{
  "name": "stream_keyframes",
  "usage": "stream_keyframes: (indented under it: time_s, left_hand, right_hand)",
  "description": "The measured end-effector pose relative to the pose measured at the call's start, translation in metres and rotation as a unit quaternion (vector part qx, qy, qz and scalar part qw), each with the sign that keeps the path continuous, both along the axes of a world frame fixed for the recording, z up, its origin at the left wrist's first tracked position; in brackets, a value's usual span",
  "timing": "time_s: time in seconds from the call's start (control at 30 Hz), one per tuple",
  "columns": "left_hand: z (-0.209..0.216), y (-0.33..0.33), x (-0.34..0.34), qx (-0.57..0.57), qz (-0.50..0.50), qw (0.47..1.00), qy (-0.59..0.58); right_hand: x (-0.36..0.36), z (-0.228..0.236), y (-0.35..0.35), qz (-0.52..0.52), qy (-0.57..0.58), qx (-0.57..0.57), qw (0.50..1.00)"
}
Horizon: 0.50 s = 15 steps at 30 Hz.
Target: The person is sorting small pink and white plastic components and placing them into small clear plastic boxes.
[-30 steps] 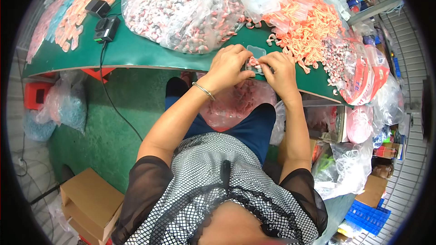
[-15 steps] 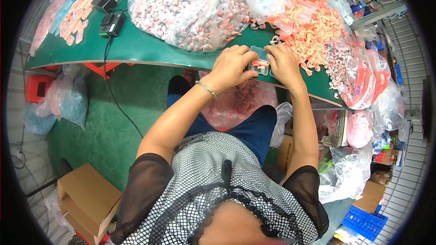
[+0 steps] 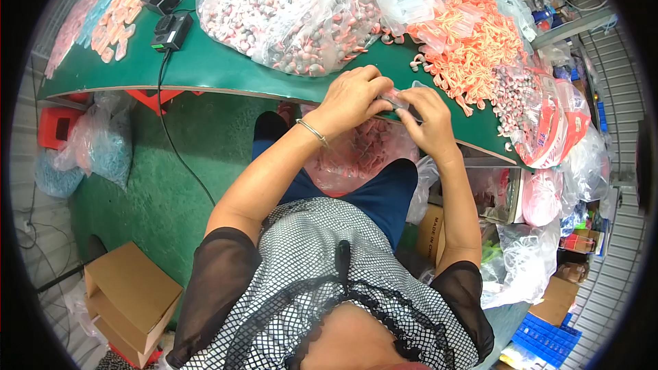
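Note:
My left hand point(image 3: 353, 99) and my right hand point(image 3: 428, 120) meet at the front edge of the green table point(image 3: 226, 68). Together they pinch a small clear plastic bag point(image 3: 399, 98) held between the fingertips; what is inside it is too small to tell. A thin bracelet circles my left wrist. Just beyond my right hand lies a heap of orange plastic pieces point(image 3: 473, 34). A large clear bag of small pink and grey pieces point(image 3: 295, 7) sits behind my left hand. Another clear bag of pinkish pieces point(image 3: 360, 157) rests on my lap below the hands.
A black device with a cable point(image 3: 171, 31) lies on the table's left part, near rows of orange and blue pieces point(image 3: 116, 10). Red and white bags point(image 3: 548, 123) crowd the right end. Cardboard boxes point(image 3: 130, 294) stand on the green floor at lower left; a blue crate point(image 3: 545, 332) at lower right.
Both hands have stayed together on the small clear bag, shifting slightly with small finger movements. The view has tilted a little; nothing else has moved.

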<state>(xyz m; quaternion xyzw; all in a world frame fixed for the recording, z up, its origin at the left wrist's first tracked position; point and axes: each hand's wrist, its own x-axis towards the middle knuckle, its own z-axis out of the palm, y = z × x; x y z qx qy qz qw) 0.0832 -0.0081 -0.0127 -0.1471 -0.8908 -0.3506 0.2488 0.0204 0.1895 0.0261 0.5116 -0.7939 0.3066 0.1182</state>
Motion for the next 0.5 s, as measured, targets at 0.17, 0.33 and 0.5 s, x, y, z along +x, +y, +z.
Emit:
stream_keyframes:
  time_s: [0.17, 0.33, 0.5]
  left_hand:
    - [0.004, 0.005, -0.002, 0.021, 0.017, 1.0, -0.002]
    - [0.0, -0.007, -0.002, 0.02, -0.022, 1.0, 0.0]
    - [0.002, -0.014, 0.009, -0.021, 0.009, 1.0, 0.014]
  right_hand:
    - [0.001, -0.009, -0.007, -0.045, 0.02, -0.002, 0.999]
    - [0.002, -0.015, -0.015, -0.045, 0.001, -0.02, 0.999]
    - [-0.01, -0.006, -0.025, -0.007, -0.003, -0.004, 1.0]
